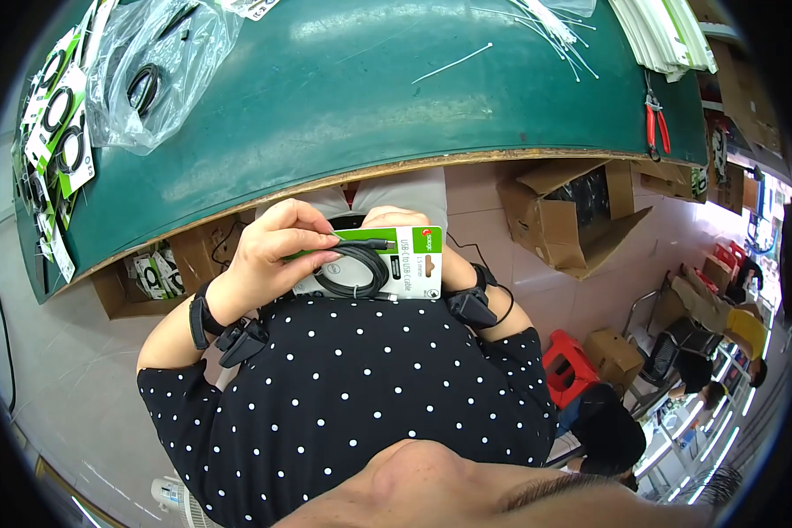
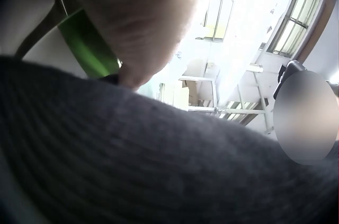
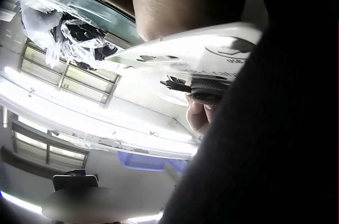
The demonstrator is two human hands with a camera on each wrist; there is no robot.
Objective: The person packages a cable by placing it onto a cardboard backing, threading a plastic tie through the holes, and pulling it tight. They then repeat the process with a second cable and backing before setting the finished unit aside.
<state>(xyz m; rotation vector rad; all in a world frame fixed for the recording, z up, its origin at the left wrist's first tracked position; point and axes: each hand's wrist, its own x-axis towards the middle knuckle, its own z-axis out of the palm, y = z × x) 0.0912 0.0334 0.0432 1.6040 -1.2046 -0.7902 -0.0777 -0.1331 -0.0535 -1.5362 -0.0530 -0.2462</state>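
At the chest, a green-and-white packaging card [image 1: 418,264] printed "USB-C to USB-C cable" carries a coiled black cable [image 1: 374,280]. My right hand [image 1: 396,216] holds the card from behind, its fingers mostly hidden. From the left side my left hand [image 1: 277,246] pinches the cable at the coil, close to the connector [image 1: 374,244] lying along the card's green band. In the left wrist view the left hand [image 2: 143,23] stands beside the green part of the card. The right wrist view shows the card edge-on against the right hand [image 3: 183,4].
A green table [image 1: 326,97] lies ahead. On it are carded cables [image 1: 57,132], a clear plastic bag [image 1: 163,70], white zip ties [image 1: 554,31] and red-handled cutters [image 1: 653,128]. Cardboard boxes [image 1: 572,220] stand below. People sit at the right near a red stool [image 1: 572,365].
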